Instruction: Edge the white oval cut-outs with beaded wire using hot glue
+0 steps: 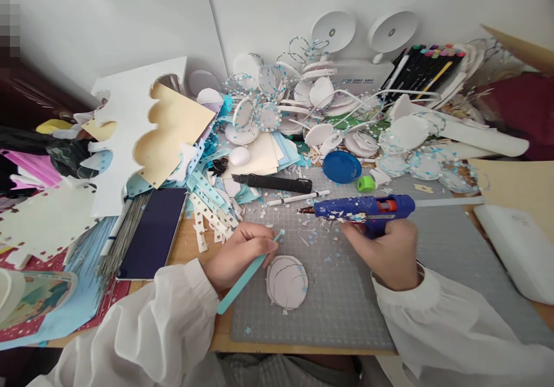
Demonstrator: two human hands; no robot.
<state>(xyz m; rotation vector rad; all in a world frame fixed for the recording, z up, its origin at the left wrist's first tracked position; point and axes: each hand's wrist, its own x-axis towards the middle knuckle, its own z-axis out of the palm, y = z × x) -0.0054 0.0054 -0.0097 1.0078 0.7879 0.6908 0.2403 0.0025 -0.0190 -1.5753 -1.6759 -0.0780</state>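
My left hand [244, 251] is closed around turquoise tweezers [242, 283]. A tiny pale blue paper piece [281, 233] is at their tip. In my right hand [385, 251] is a blue hot glue gun [363, 207], its nozzle pointing left and a glue stick [450, 201] running out of its back. Below and between my hands, a round white disc [287, 283] with thin wire loops and a few blue bits lies flat on the grey cutting mat [341, 323]. The fingers around the glue gun's handle are partly hidden.
A black utility knife [272, 183], a white pen [298, 197], a blue lid [341, 166] and a green sharpener-like item [366, 184] lie behind the disc. White discs with wire [268, 96] pile up at the back. A phone [153, 234] and cup [34, 295] are left.
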